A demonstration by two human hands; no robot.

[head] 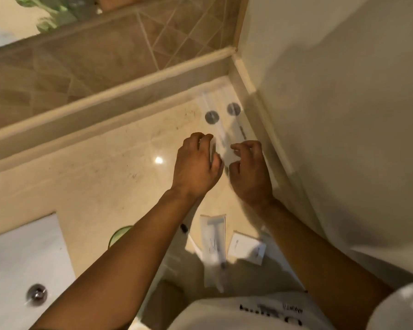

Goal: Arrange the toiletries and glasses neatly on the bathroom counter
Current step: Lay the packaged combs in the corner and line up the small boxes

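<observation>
Two long white toiletry packets lie side by side near the counter's back right corner, each with a round grey sticker. Both hands are at the near end of the left packet. My left hand curls its fingers and thumb over that packet's left edge. My right hand pinches its right edge between index finger and thumb. The right packet lies just beyond my right knuckles, next to the wall. The view is blurred, so the contact is not sharp.
A wrapped razor, a small square white packet and a black-tipped item lie near the front edge. A green glass rim shows by my left forearm. The white sink is at the left, tiled backsplash behind.
</observation>
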